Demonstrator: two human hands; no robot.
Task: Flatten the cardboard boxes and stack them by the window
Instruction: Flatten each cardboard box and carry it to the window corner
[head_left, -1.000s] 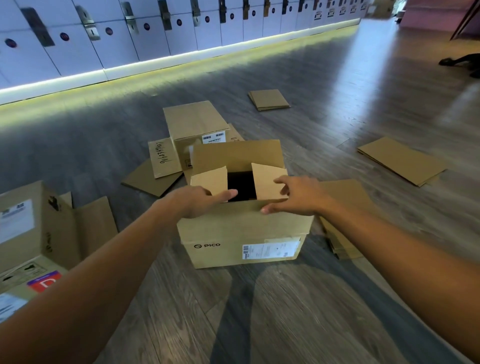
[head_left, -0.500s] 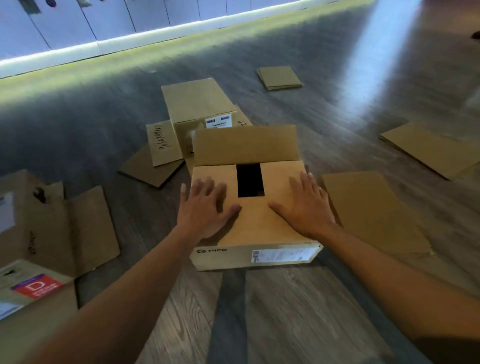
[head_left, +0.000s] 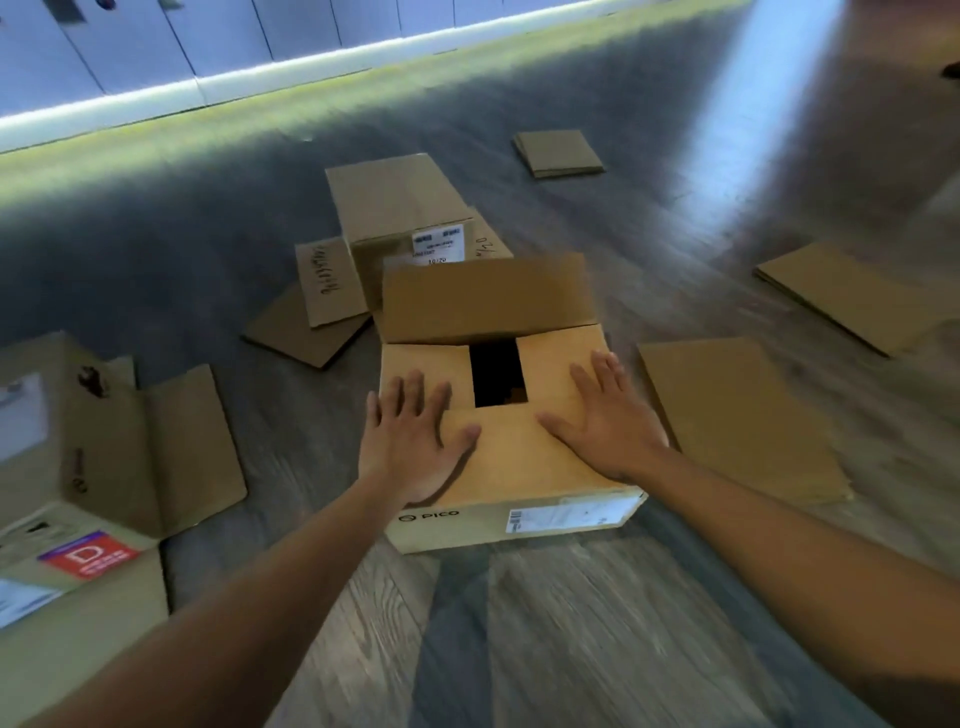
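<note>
A brown cardboard box marked PICO (head_left: 514, 457) stands on the wooden floor in front of me. Its two side flaps and near flap are folded down, leaving a dark rectangular gap in the middle; the far flap (head_left: 485, 299) stands up. My left hand (head_left: 413, 441) lies flat with spread fingers on the left part of the top. My right hand (head_left: 605, 415) presses flat on the right part.
A second box with a white label (head_left: 400, 208) stands just behind, with loose flaps beside it. Flattened cardboard sheets lie at right (head_left: 737, 415), far right (head_left: 852, 296) and farther back (head_left: 558, 152). Taller boxes (head_left: 67, 457) crowd the left. Lockers line the far wall.
A second ago both hands held the side flaps half raised; they have folded them down and now press flat on the box top. The view has tilted down and closer.
</note>
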